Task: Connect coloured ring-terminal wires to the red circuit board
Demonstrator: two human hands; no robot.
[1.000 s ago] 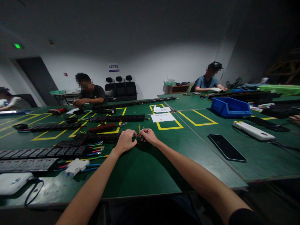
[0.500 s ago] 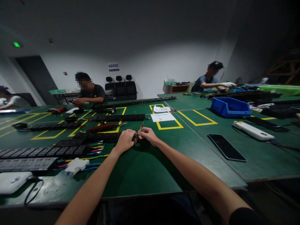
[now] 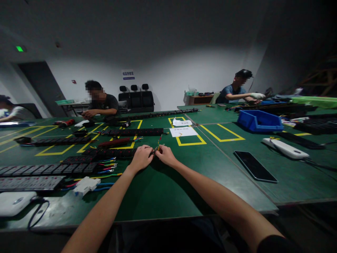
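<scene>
A black power strip lies crosswise on the green table, its right end covered by my left hand. The fingers of that hand are closed around this end, and its fingertips sit where the wires come out. My right hand is pinched on the short coloured wires, close against the left fingertips. Red and yellow-green wire ends stick up above the pinch. My fingers hide the join between strip and wires.
More power strips with loose wire ends lie left, by a white connector block. Paper sheets lie ahead. To the right are a phone, a white power bank and a blue bin. Co-workers sit across the table.
My right hand has shifted slightly left and down, its fingers now closer to the left fingertips. The wire ends still point up; my left hand stays almost in place.
</scene>
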